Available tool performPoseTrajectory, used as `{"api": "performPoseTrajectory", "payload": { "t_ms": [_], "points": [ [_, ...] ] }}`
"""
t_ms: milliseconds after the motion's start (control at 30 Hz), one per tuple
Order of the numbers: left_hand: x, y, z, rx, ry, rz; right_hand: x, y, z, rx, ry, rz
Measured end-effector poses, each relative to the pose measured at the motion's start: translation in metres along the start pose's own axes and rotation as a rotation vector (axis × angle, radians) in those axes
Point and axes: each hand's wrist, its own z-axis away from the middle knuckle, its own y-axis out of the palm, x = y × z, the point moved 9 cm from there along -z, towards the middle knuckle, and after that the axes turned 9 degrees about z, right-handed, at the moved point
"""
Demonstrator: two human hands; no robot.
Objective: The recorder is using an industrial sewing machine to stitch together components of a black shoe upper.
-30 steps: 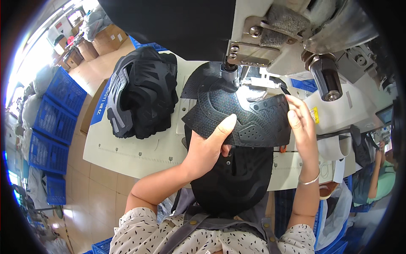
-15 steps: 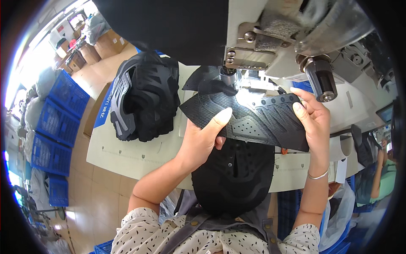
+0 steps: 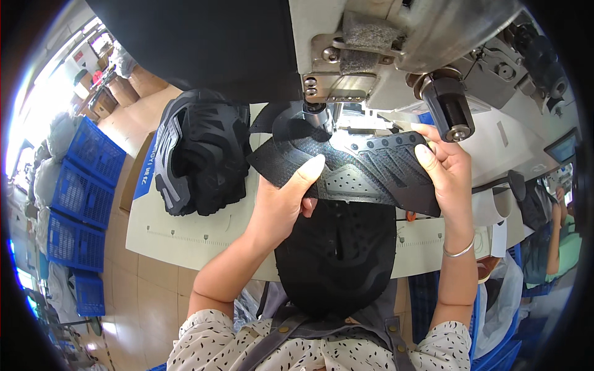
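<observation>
Head view: left hand (image 3: 278,201) pinches the black perforated shoe upper (image 3: 356,183) by its near edge, right hand (image 3: 451,176) grips its right end, piece sitting at the sewing machine (image 3: 342,87), stack of dark uppers (image 3: 213,157) left on the pale table (image 3: 192,226).

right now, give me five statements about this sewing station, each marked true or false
1. The left hand and right hand hold the same black shoe upper. True.
2. The bracelet is on the left wrist. False: the silver bracelet is on the right.
3. A stack of dark shoe uppers lies on the worktable, left of the hands. True.
4. The crates at far left are red. False: the plastic crates are blue.
5. The area under the sewing machine is brightly lit. True.
</observation>
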Motion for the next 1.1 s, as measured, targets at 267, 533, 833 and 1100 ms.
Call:
{"api": "performPoseTrajectory", "payload": {
  "t_ms": [267, 533, 833, 1100],
  "points": [
    [-0.008, -0.003, -0.009, 0.043, -0.023, -0.047, 0.004, 0.006, 0.009, -0.023, -0.027, -0.05],
    [-0.008, -0.008, -0.005, -0.024, 0.009, -0.151, 0.003, 0.011, 0.016, 0.001, -0.006, -0.046],
    [-0.006, -0.01, -0.003, 0.008, 0.042, -0.229, 0.001, 0.015, 0.022, 0.028, 0.028, -0.051],
    [-0.005, -0.011, 0.003, 0.023, 0.079, -0.298, -0.011, 0.021, 0.035, -0.04, 0.06, -0.108]
  ]
}}
